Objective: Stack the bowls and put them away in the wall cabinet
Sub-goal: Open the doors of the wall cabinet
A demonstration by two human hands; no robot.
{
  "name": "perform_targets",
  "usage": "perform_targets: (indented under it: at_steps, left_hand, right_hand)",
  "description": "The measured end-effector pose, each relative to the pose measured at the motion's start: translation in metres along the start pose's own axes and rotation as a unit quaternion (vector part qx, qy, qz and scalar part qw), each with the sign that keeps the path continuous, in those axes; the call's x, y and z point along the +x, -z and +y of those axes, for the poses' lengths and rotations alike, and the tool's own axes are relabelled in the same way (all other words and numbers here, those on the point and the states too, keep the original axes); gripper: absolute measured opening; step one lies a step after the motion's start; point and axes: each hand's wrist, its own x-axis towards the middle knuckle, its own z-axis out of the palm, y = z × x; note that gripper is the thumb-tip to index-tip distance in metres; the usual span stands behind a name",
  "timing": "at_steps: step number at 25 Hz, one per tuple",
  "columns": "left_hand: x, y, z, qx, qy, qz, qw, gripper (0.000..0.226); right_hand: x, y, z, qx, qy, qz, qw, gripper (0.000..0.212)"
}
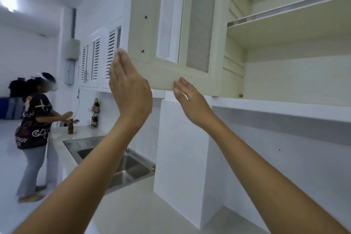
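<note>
Both forearms reach up from the bottom edge toward the wall cabinet (235,47). The left hand (129,89) is flat, its fingers (121,59) straight and pressed together, gripping nothing; its palm side lies against the outer edge of the open cabinet door (167,24), near the lower corner. The right hand (191,100) has its fingers (180,85) loosely spread and unclenched, their tips touching the underside of the door's bottom rail; it holds nothing either.

The cream door has a glass panel and stands swung out to the left. Behind it the cabinet interior is exposed, with 1 shelf (296,24) across the upper part and the cabinet floor below; no bowls show anywhere in view, neither in the cabinet nor in the hands.

Below the hands, the pale surface (133,205) runs back to a steel sink (129,167) with 2 basins. A white pillar (180,148) stands on it under the cabinet.

Farther left, another person (36,123) in a dark printed shirt stands at the surface, hands near a brown bottle (70,126). 2 dark bottles (95,112) sit on the wall, beneath louvred cabinets (100,59).
</note>
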Motion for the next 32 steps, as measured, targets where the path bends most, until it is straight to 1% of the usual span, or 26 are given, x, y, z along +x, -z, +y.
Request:
perform_targets:
  at_steps: [1, 3, 5, 7, 11, 15, 18, 21, 23, 24, 26, 28, 30, 32]
  left_hand:
    - [0.002, -0.006, -0.008, 0.039, -0.016, -0.008, 0.999, 0.068]
    - [0.004, -0.019, -0.025, 0.108, -0.063, -0.022, 0.992, 0.07]
    - [0.006, -0.03, -0.041, 0.14, -0.102, -0.043, 0.984, 0.069]
    - [0.012, -0.04, -0.056, 0.158, -0.126, -0.06, 0.978, 0.07]
    - [0.019, -0.062, -0.079, 0.171, -0.177, -0.104, 0.964, 0.071]
    - [0.025, -0.078, -0.099, 0.129, -0.163, -0.143, 0.968, 0.072]
    - [0.027, -0.082, -0.107, 0.12, -0.17, -0.147, 0.967, 0.074]
    - [0.026, -0.081, -0.106, 0.115, -0.175, -0.146, 0.967, 0.075]
    - [0.026, -0.079, -0.099, 0.107, -0.16, -0.155, 0.969, 0.075]
    - [0.025, -0.077, -0.093, 0.093, -0.152, -0.157, 0.971, 0.074]
    - [0.021, -0.075, -0.075, 0.04, -0.158, -0.155, 0.974, 0.068]
    - [0.008, -0.076, -0.053, -0.067, -0.174, -0.152, 0.971, 0.054]
    - [-0.014, -0.08, -0.031, -0.215, -0.148, -0.168, 0.951, 0.039]
    - [-0.044, -0.086, -0.008, -0.345, -0.107, -0.209, 0.909, 0.03]
  right_hand:
    - [0.005, -0.007, 0.005, -0.046, 0.003, -0.004, 0.999, 0.05]
    - [0.014, -0.017, 0.015, -0.144, -0.006, -0.019, 0.989, 0.056]
    - [0.021, -0.024, 0.024, -0.226, -0.021, -0.042, 0.973, 0.06]
    - [0.027, -0.031, 0.031, -0.265, -0.024, -0.055, 0.962, 0.061]
    - [0.038, -0.048, 0.041, -0.305, -0.037, -0.047, 0.951, 0.06]
    - [0.047, -0.061, 0.046, -0.318, -0.057, -0.055, 0.945, 0.061]
    - [0.049, -0.067, 0.048, -0.333, -0.062, -0.059, 0.939, 0.062]
    - [0.048, -0.066, 0.049, -0.317, -0.055, -0.054, 0.945, 0.061]
    - [0.043, -0.064, 0.049, -0.291, -0.038, -0.019, 0.956, 0.059]
    - [0.039, -0.063, 0.048, -0.277, -0.025, 0.018, 0.96, 0.056]
    - [0.027, -0.059, 0.047, -0.243, 0.004, 0.122, 0.962, 0.046]
    - [0.008, -0.048, 0.049, -0.229, 0.014, 0.204, 0.952, 0.037]
    - [-0.021, -0.032, 0.054, -0.238, 0.029, 0.255, 0.937, 0.03]
    - [-0.057, -0.011, 0.065, -0.267, 0.029, 0.302, 0.915, 0.026]
